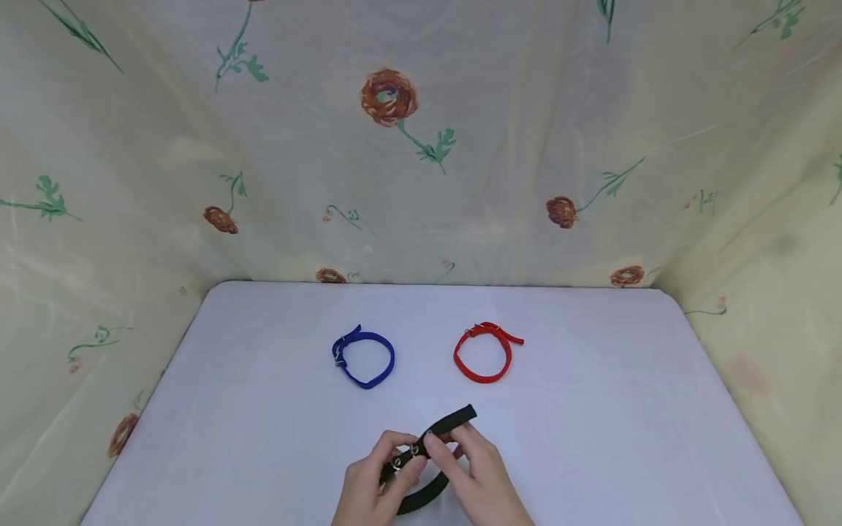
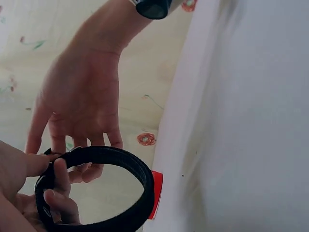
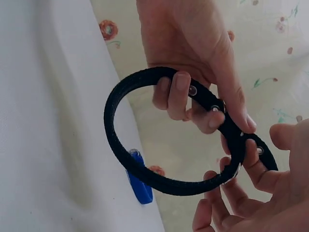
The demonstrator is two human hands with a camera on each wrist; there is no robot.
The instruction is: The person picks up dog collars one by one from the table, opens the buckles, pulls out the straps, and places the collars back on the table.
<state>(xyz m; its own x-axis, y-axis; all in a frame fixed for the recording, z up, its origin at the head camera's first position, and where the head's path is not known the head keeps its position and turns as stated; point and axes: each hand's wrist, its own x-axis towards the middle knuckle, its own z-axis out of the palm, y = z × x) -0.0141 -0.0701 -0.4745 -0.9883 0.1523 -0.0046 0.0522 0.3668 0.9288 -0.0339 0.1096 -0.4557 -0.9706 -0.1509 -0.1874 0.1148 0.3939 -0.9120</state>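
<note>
A black collar (image 1: pixel 454 421) with metal buckle hardware is held between both hands near the table's front edge. Its strap forms a loop, and its tail points up and to the right in the head view. My left hand (image 1: pixel 368 478) pinches the buckle part between thumb and fingers. Closer to the tail, my right hand (image 1: pixel 483 471) grips the strap, thumb on top and fingers behind. In the right wrist view the collar (image 3: pixel 159 186) shows metal rivets; the left hand's fingers curl around its band. Part of the buckle is hidden by fingers.
Farther back on the white table (image 1: pixel 230 409) lie a buckled blue collar (image 1: pixel 392 358), left of the middle, and a buckled red collar (image 1: pixel 483 379), right of it. Flower-patterned cloth (image 1: pixel 487 219) hangs behind the table and at both sides.
</note>
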